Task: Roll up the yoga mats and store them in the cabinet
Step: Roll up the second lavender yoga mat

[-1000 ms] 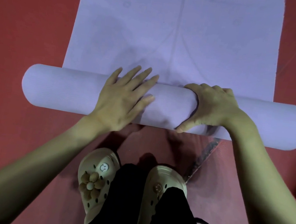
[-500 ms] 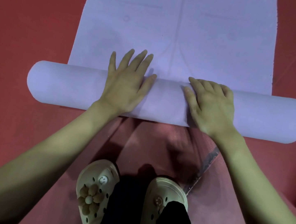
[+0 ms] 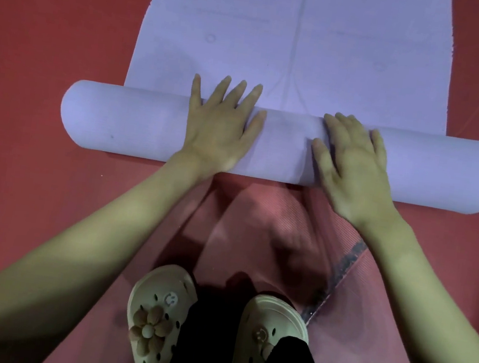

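Left hand [image 3: 219, 128] flat on top of the rolled part [image 3: 285, 149] of the lilac yoga mat [image 3: 297, 36], fingers straight and spread, tips over the roll's far edge onto the flat part; right hand [image 3: 352, 168] flat beside it, fingers straight and close together, gripping nothing. Roll lying crosswise on a red floor [image 3: 38, 33], unrolled length stretching away; nearer, a pink mat [image 3: 258, 214] under two beige clogs [image 3: 157, 320]

A red floor [image 3: 38, 33] carries a lilac yoga mat [image 3: 297, 36], partly rolled into a thick roll [image 3: 133, 124] lying crosswise. Nearer lies a pink mat [image 3: 258, 214], with two cream clogs [image 3: 157, 320] standing on it.
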Demonstrator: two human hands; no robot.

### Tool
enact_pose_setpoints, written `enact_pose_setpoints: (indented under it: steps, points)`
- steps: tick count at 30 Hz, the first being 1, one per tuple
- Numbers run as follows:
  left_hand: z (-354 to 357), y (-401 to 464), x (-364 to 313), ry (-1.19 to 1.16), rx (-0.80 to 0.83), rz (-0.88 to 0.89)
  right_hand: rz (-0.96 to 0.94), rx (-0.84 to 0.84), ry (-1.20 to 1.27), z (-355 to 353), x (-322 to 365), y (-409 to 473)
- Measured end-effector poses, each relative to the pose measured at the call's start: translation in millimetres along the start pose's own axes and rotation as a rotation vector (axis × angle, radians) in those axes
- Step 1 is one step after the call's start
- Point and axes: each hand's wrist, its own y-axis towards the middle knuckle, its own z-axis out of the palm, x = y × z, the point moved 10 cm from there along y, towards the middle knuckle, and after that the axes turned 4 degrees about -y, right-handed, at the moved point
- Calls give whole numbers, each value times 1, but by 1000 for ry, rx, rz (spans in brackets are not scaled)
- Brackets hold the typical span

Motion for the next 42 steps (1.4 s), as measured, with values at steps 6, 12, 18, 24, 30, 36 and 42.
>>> enact_pose_setpoints:
  steps: [6,12,18,24,30,36,42]
  points:
    - [-9,-17,-5,-58,-37,34,-8,-83,-197,9,-4,25]
    - [-2,-23,-2,-37,-18,85,2,-32,-155,6,-7,48]
    - [-8,17,6,-87,52,52,-79,-69,-68,-4,-7,25]
    - [-7,20,0,-63,127,103,-156,26,-208,6,-13,48]
    - [-8,33,-1,-14,53,129,-123,-2,-280,1,-15,66]
    - [-20,16,-4,-70,-54,156,-124,-123,-195,-10,-12,44]
    - [-20,-55,-21,-126,-63,192,-120,-101,-145,-12,-4,-30]
